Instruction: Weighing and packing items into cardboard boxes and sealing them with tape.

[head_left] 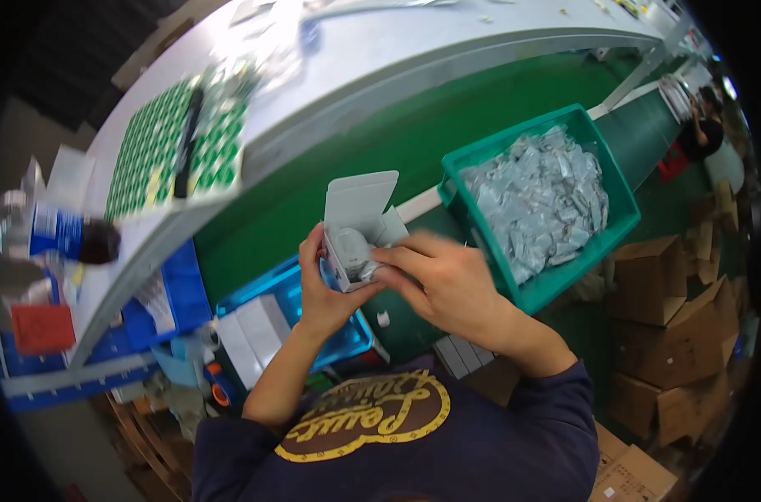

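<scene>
The right hand's fingers (pixel 401 258) are pinched at the box's near edge, grasping what looks like a small silvery packet (pixel 369 270); that hand is slightly blurred. The left hand's fingers (pixel 308 245) are closed round the white box (pixel 339 269) — fingertips along its left wall, thumb across the near end — a grip that seems meant to brace it while leaving its mouth clear for the right hand (pixel 456 280). The left hand (pixel 323 294) shows no other load. The box is in front of the person's chest, tilted, its lid standing up and away, probably so as not to block the opening. A rounded pale piece (pixel 352 248) sits inside.

Just to the right stands a green bin (pixel 577 266) heaped with grey packets (pixel 541 201), likely set there for an easy reach. It appears to rest over the belt (pixel 640 138). On the left, near the forearm, a blue tray (pixel 354 339) lies with white cartons (pixel 255 335) at its left end, presumably at hand for that side.

Farther out, the white table (pixel 355 38) curves past, carrying a sheet of green stickers (pixel 142 155) — a black bar (pixel 190 142) lies across it, perhaps as a weight. Brown boxes (pixel 648 276) are stacked at far right; beyond, another person (pixel 711 134) sits near the belt.
</scene>
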Demonstrator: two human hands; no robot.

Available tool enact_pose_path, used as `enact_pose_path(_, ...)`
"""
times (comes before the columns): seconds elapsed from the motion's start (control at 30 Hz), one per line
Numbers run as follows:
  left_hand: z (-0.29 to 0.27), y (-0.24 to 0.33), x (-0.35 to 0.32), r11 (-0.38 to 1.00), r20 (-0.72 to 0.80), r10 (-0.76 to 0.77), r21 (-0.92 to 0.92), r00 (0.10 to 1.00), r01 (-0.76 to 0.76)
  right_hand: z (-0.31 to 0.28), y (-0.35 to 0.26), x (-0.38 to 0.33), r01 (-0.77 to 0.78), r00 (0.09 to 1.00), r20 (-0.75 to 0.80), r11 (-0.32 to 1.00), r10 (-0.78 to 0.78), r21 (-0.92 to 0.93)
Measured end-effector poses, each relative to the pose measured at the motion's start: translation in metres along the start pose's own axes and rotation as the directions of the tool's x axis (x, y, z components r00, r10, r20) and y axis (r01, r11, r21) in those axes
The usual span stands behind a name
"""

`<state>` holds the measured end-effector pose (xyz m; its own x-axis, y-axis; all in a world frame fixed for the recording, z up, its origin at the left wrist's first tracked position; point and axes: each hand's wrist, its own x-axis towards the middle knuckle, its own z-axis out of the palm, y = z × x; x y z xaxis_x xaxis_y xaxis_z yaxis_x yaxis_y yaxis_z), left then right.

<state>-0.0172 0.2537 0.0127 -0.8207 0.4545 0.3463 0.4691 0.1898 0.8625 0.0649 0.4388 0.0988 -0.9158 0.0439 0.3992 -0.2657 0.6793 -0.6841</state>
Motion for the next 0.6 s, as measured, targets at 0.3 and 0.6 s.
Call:
enact_pose_path(0.3, -0.11, 0.023, -0.122, 0.974, -0.037, 0.189, 0.136, 0.981, -0.182, 0.05, -0.122, -0.03, 0.18, 0.951, 0.296, 0.934, -0.085, -0.31)
enact_pose_path(0.6, -0.154, 0.049, -0.204, 0.899, 0.064, -0.027, -0.435, 0.998, 0.052, 0.113, -0.153, -0.118, -0.324, 0.945, 0.308, 0.48, 0.114, 0.815)
